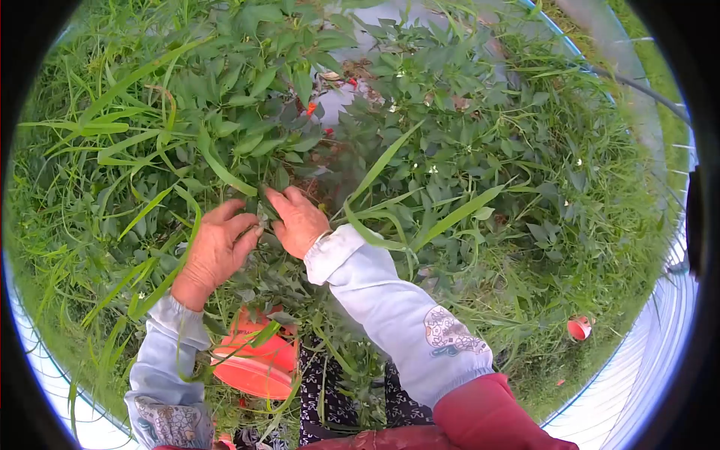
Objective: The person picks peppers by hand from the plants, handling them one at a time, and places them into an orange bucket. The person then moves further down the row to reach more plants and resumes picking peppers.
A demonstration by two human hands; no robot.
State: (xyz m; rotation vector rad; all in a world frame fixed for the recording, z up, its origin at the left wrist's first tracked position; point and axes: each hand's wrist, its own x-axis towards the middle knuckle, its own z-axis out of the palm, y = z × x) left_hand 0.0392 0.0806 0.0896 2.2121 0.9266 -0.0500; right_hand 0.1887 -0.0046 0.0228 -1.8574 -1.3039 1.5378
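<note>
My left hand [218, 249] is among the leaves of a green bushy plant [247, 135], its fingers bent and thumb drawn toward them. What it pinches, if anything, is too small to make out. Close beside it on the right, my right hand [298, 223] reaches into the same foliage, fingers partly spread, with the fingertips partly hidden by leaves. Pale blue sleeve covers reach both wrists. Below my hands stands an orange-red bucket [259, 367], partly covered by leaves and grass blades.
Long grass blades [461, 214] cross in front of the plants. White-flowered plants [442, 150] grow to the right. Red bits lie on pale ground sheeting [334, 105]. A small red container [579, 328] sits at the lower right. My patterned trouser legs are below.
</note>
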